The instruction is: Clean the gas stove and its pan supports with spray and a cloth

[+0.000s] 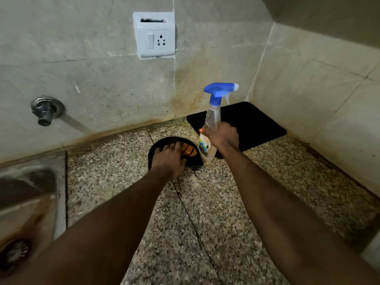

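Observation:
A clear spray bottle (213, 118) with a blue trigger head stands upright on the speckled granite counter (216, 202). My right hand (223, 136) grips its body around the middle. Just left of it sits a round black dish (158, 145) holding an orange striped cloth (189, 150). My left hand (169, 159) reaches into the dish, its fingers lying on the cloth and its thumb at the dish's near rim. No gas stove or pan support shows in this view.
A black mat (257, 124) lies in the back right corner against the tiled walls. A wall tap (46, 111) and a white switch socket (154, 36) sit on the back wall. A steel sink (26, 202) with a drain fills the left edge.

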